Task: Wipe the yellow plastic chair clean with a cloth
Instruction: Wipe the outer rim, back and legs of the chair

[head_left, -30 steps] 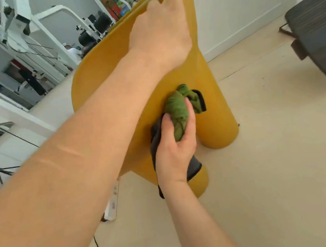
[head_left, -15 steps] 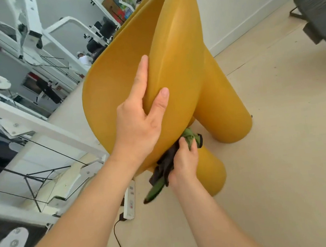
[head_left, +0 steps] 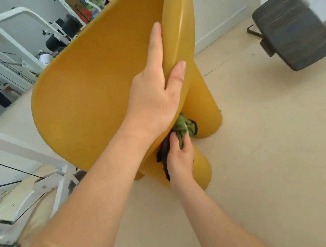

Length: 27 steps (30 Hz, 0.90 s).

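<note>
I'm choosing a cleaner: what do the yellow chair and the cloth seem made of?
Chair: likely moulded plastic, mustard shell, matte and faintly grainy, with a soft sheen along its rounded edge. Cloth: soft fabric, green with a dark part, bunched into limp folds in the right hand; the weave is too small to tell.

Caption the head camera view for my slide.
Left hand grips the yellow chair by its edge; right hand holds a green cloth against its lower part.

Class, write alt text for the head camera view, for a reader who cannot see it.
A person's left hand grips the edge of a yellow plastic chair, while the right hand holds a bunched green and black cloth against its lower part, near the legs.
</note>
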Available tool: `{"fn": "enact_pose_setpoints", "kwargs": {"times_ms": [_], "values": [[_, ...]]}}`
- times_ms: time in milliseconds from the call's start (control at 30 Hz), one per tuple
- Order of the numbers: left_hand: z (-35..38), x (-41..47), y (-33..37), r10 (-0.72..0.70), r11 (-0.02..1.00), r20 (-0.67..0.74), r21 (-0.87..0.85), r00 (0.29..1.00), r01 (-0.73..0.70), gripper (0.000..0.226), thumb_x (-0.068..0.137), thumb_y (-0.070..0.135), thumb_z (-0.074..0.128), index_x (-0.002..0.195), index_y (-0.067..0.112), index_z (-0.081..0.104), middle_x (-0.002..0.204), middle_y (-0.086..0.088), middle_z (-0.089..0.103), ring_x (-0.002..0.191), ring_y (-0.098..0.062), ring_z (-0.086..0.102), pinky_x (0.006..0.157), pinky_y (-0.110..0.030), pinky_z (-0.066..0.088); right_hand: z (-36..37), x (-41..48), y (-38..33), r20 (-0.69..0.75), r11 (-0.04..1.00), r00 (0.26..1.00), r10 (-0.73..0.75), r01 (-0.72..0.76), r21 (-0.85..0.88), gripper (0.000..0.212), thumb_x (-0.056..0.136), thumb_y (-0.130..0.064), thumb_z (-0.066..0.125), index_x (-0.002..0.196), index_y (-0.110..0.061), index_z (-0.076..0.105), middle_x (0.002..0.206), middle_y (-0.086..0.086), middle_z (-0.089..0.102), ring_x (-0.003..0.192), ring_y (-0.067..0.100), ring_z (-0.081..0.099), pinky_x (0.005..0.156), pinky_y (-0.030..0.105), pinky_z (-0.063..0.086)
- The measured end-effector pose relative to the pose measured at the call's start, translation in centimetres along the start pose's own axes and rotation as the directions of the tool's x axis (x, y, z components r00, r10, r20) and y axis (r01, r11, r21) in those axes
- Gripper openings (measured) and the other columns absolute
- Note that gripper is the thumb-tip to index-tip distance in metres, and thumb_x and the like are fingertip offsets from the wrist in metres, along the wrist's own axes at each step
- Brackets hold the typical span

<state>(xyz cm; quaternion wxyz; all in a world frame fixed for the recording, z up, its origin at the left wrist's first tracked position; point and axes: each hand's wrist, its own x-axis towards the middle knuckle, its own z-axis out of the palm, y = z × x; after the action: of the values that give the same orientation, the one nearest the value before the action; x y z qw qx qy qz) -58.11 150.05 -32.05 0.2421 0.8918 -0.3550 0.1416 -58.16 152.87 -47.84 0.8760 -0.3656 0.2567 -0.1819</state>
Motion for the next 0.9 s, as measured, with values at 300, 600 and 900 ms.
{"fn": "enact_pose_setpoints", "kwargs": {"times_ms": [300, 600, 900], "values": [[-3.7, -6.0, -3.0, -0.017, 1.0, -0.027, 0.001, 1.0, 0.017, 0.061, 0.101, 0.021, 0.046, 0.152, 0.014, 0.014, 0.139, 0.034, 0.033, 0.12, 0.024, 0.036, 0.099, -0.002, 0.029, 3.3, -11.1, 1.5, 0.117, 0.949, 0.965, 0.236, -0.254, 0.184, 0.044, 0.101, -0.026, 0.048, 0.133, -0.055, 0.04, 0.131, -0.029, 0.05, 0.116, -0.006, 0.053, 0.1, 0.022, 0.046], [-4.8, -6.9, -4.4, 0.005, 0.997, -0.07, -0.083, 0.998, -0.011, 0.062, 0.101, 0.025, 0.049, 0.152, 0.013, 0.017, 0.149, 0.015, 0.028, 0.134, 0.015, 0.026, 0.11, -0.01, 0.023, 2.5, -4.5, 6.6, 0.154, 0.968, 0.976, -0.15, 0.177, -0.176, 0.051, 0.101, -0.014, 0.045, 0.141, -0.041, 0.028, 0.14, -0.018, 0.043, 0.133, 0.002, 0.041, 0.107, 0.017, 0.033], [-4.5, -4.7, -5.6, 0.057, 0.926, 0.131, -0.378, 0.99, -0.003, 0.049, 0.095, 0.012, 0.048, 0.141, 0.0, 0.04, 0.136, -0.006, 0.056, 0.121, -0.016, 0.054, 0.104, -0.028, 0.042, -0.6, 0.1, 8.5, -0.202, 0.959, 0.979, 0.026, -0.081, -0.27, 0.05, 0.101, -0.029, 0.042, 0.149, -0.025, 0.031, 0.142, -0.002, 0.048, 0.127, 0.021, 0.047, 0.108, 0.035, 0.035]]}}
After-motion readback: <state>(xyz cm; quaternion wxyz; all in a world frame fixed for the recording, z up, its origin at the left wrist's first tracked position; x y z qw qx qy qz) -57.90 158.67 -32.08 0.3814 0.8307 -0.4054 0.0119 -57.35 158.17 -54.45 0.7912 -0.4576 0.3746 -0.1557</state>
